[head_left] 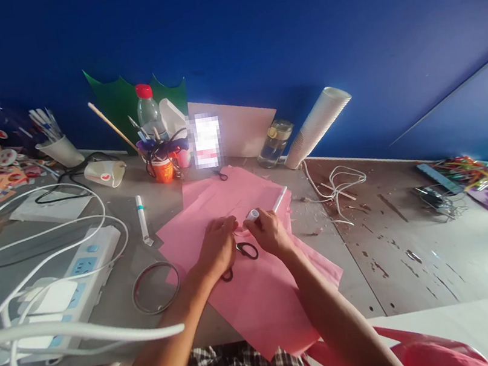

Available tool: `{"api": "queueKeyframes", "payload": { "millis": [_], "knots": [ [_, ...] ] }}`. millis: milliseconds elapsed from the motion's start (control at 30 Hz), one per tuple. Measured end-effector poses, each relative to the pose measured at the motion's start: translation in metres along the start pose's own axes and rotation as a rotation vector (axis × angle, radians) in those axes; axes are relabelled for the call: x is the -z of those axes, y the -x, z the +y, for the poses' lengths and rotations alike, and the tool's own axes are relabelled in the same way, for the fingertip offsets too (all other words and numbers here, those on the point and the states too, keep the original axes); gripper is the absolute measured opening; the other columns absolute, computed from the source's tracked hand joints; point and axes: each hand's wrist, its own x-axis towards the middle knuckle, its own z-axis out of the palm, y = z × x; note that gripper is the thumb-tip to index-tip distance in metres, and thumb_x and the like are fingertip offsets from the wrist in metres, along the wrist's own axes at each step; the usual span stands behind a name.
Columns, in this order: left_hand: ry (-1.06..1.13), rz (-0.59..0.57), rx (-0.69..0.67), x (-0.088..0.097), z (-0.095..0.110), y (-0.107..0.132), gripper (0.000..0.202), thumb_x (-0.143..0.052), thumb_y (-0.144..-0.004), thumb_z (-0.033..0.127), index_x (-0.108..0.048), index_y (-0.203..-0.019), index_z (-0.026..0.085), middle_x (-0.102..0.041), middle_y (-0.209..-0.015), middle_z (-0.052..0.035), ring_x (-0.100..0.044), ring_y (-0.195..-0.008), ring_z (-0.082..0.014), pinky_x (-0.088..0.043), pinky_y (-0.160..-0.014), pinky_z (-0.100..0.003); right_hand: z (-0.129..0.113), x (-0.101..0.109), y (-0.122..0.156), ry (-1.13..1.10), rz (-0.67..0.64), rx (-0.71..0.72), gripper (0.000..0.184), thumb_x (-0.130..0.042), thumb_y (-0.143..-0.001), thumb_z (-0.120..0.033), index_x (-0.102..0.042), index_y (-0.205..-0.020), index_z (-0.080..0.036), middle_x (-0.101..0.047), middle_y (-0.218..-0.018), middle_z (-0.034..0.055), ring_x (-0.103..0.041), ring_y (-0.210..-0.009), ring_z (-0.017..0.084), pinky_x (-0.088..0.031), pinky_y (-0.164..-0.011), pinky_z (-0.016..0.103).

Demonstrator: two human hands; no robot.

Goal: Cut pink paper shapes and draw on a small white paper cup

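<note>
My left hand [219,245] rests with curled fingers on the pink paper sheets [260,290] spread on the table, pinching a small fold of pink paper. My right hand [269,231] is closed around a white glue stick [253,214], its tip pointing left toward the left hand's fingertips. Black-handled scissors [247,250] lie on the pink paper between and just below the two hands, partly hidden by the left hand.
A white power strip [73,282] with looping white cables lies at left, a wire ring [155,288] beside the paper, a white tube [141,218], a cup of tools [163,167], a water bottle [149,114], a glass jar [275,141], stacked paper cups [315,126], white cord [340,184].
</note>
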Motion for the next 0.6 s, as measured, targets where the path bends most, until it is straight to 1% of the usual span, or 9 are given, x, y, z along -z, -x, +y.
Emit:
{"api": "queueKeyframes", "payload": {
  "millis": [133, 200, 300, 367, 433, 467, 500, 600],
  "knots": [
    [-0.013, 0.005, 0.002, -0.001, -0.001, 0.000, 0.042, -0.048, -0.078, -0.002, -0.056, -0.115, 0.017, -0.075, -0.115, -0.0118, -0.061, -0.123, -0.0268, -0.046, -0.109, -0.048, -0.001, 0.003, 0.000, 0.006, -0.027, 0.040, 0.020, -0.050, -0.086, -0.030, -0.042, -0.069, -0.024, -0.053, -0.055, -0.0025, -0.045, -0.052, 0.013, -0.041, -0.065, 0.027],
    [-0.021, 0.010, 0.012, -0.002, -0.001, 0.000, 0.042, -0.048, -0.078, -0.002, -0.056, -0.115, 0.017, -0.075, -0.116, -0.0115, -0.061, -0.123, -0.0266, -0.047, -0.108, -0.047, -0.001, 0.005, 0.001, 0.015, -0.038, 0.027, 0.020, -0.051, -0.084, -0.030, -0.042, -0.068, -0.024, -0.053, -0.055, -0.0025, -0.045, -0.053, 0.013, -0.041, -0.066, 0.027],
    [-0.037, 0.002, 0.004, -0.003, -0.002, 0.000, 0.045, -0.047, -0.078, -0.002, -0.055, -0.118, 0.016, -0.075, -0.117, -0.0114, -0.061, -0.121, -0.0261, -0.046, -0.108, -0.046, 0.000, 0.012, 0.001, -0.027, -0.047, -0.096, 0.023, -0.053, -0.084, -0.035, -0.046, -0.066, -0.024, -0.054, -0.054, -0.0022, -0.046, -0.053, 0.014, -0.040, -0.061, 0.026],
    [-0.058, -0.003, -0.003, -0.004, -0.002, 0.000, 0.047, -0.047, -0.077, -0.002, -0.055, -0.119, 0.016, -0.074, -0.117, -0.0111, -0.061, -0.121, -0.0263, -0.045, -0.110, -0.047, 0.001, 0.016, 0.000, -0.095, 0.011, -0.217, 0.024, -0.051, -0.086, -0.041, -0.052, -0.070, -0.022, -0.057, -0.056, -0.0016, -0.049, -0.054, 0.014, -0.040, -0.057, 0.025],
    [-0.077, -0.003, 0.000, -0.004, -0.002, 0.000, 0.048, -0.047, -0.077, -0.002, -0.055, -0.120, 0.016, -0.074, -0.116, -0.0108, -0.062, -0.121, -0.0268, -0.044, -0.111, -0.048, 0.002, 0.016, -0.001, -0.141, 0.092, -0.293, 0.027, -0.048, -0.088, -0.044, -0.056, -0.075, -0.022, -0.058, -0.059, -0.0015, -0.051, -0.055, 0.014, -0.039, -0.054, 0.024],
    [-0.076, 0.000, -0.001, -0.004, -0.002, 0.000, 0.048, -0.047, -0.077, -0.002, -0.055, -0.121, 0.016, -0.074, -0.117, -0.0108, -0.062, -0.121, -0.0268, -0.043, -0.111, -0.048, 0.001, 0.015, -0.002, -0.147, 0.114, -0.300, 0.027, -0.048, -0.088, -0.045, -0.056, -0.075, -0.022, -0.058, -0.059, -0.0017, -0.051, -0.055, 0.014, -0.040, -0.054, 0.024],
    [-0.067, 0.002, -0.006, -0.004, -0.002, 0.000, 0.049, -0.047, -0.077, -0.002, -0.055, -0.122, 0.016, -0.074, -0.117, -0.0108, -0.062, -0.121, -0.0266, -0.043, -0.112, -0.048, 0.000, 0.012, -0.002, -0.143, 0.109, -0.290, 0.027, -0.049, -0.088, -0.045, -0.055, -0.074, -0.022, -0.057, -0.058, -0.0020, -0.051, -0.054, 0.014, -0.040, -0.054, 0.024],
    [-0.030, 0.010, -0.031, -0.002, -0.002, 0.001, 0.049, -0.046, -0.078, -0.003, -0.053, -0.122, 0.017, -0.075, -0.116, -0.0098, -0.062, -0.122, -0.0261, -0.042, -0.112, -0.048, -0.003, 0.001, -0.005, -0.078, 0.023, -0.210, 0.024, -0.051, -0.086, -0.041, -0.048, -0.070, -0.024, -0.056, -0.057, -0.0022, -0.051, -0.053, 0.014, -0.040, -0.056, 0.025]
  ]
}}
